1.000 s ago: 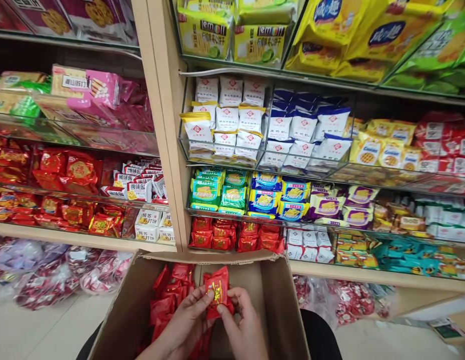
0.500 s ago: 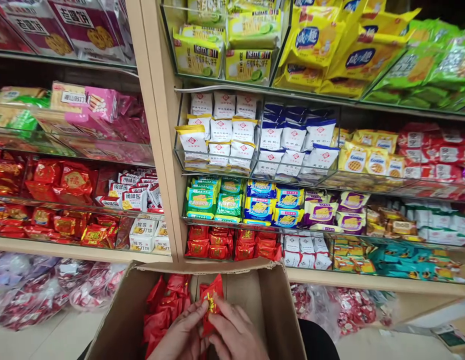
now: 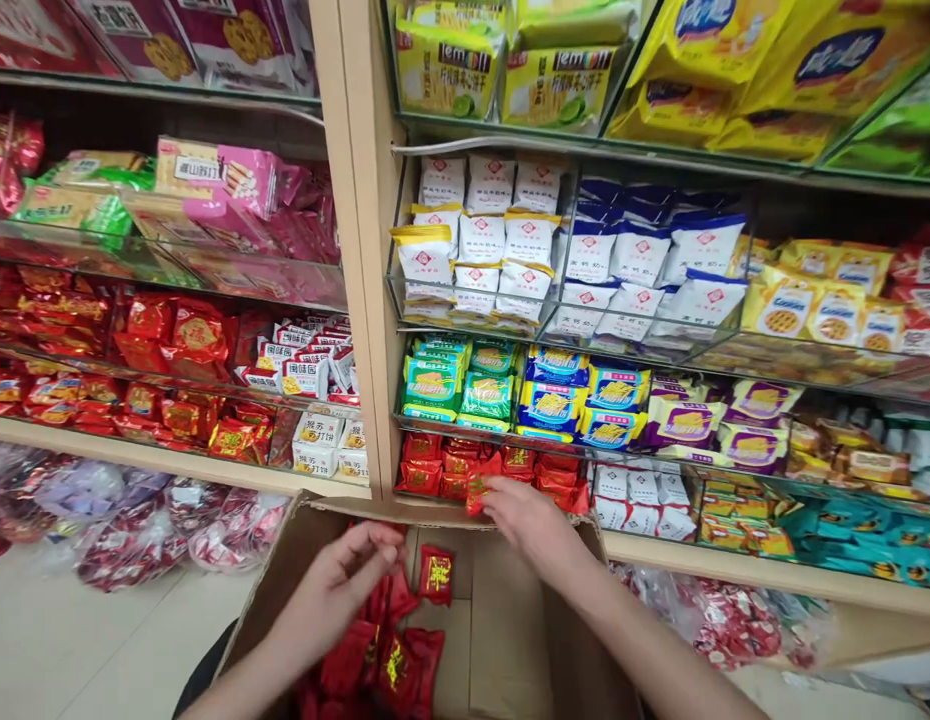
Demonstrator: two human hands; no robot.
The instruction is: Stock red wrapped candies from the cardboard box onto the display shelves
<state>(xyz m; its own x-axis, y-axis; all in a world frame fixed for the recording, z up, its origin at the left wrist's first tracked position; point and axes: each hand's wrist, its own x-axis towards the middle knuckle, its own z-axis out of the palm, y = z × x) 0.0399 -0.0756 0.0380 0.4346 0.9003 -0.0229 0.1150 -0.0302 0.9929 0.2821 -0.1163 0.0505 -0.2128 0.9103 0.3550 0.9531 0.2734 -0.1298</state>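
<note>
My right hand (image 3: pixel 521 515) reaches past the cardboard box's far edge and pinches a small red snack packet (image 3: pixel 478 484) with gold print. That packet is in front of the lowest shelf row, where similar red packets (image 3: pixel 418 470) stand in a clear bin. Above the box's left side, my left hand (image 3: pixel 360 565) is half curled, thumb and forefinger a little apart, with nothing visible between them. Inside the cardboard box (image 3: pixel 510 640) several red packets (image 3: pixel 405 665) are heaped at the left, and a single packet (image 3: pixel 436 574) lies near the far wall.
Clear-fronted shelves hold white packets (image 3: pixel 476 285), green packets (image 3: pixel 431 385), blue packets (image 3: pixel 551 400) and yellow cookie packets (image 3: pixel 791 300). A wooden upright (image 3: pixel 367 250) divides the shelving. Plastic bags of red packets (image 3: pixel 131 535) lie on the floor under the shelves.
Both hands were together over the box on one red packet. They have parted: the right moved up to the shelf with a packet, the left drew leftward. The view shifted slightly left.
</note>
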